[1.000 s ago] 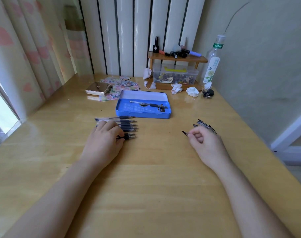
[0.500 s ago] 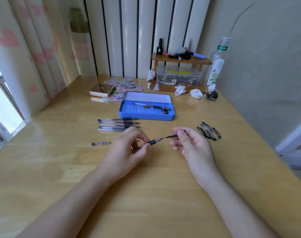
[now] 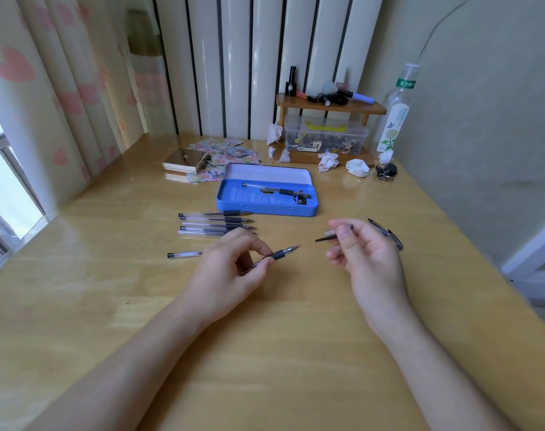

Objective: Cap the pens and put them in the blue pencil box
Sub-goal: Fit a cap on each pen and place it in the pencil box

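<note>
My left hand (image 3: 230, 269) holds an uncapped clear pen (image 3: 280, 253) by its black grip, tip pointing right. My right hand (image 3: 364, 256) pinches a black pen cap (image 3: 328, 237) a short gap to the right of that tip. The open blue pencil box (image 3: 265, 209) lies behind them, with one capped pen (image 3: 274, 190) inside. Several uncapped pens (image 3: 215, 223) lie in a row left of the box's front. One more pen (image 3: 184, 254) lies apart, partly hidden by my left hand. Loose caps (image 3: 386, 233) lie beyond my right hand.
At the back stand a small wooden shelf (image 3: 330, 107), a clear storage box (image 3: 325, 136), a plastic bottle (image 3: 395, 116), crumpled tissues (image 3: 358, 167) and keys (image 3: 386, 172). A gold case (image 3: 185, 161) and stickers lie back left. The wall runs along the table's right edge.
My left hand lifted a pen from the row and my right hand took a cap; they met near the middle, and now the cap and pen tip are slightly further apart.
</note>
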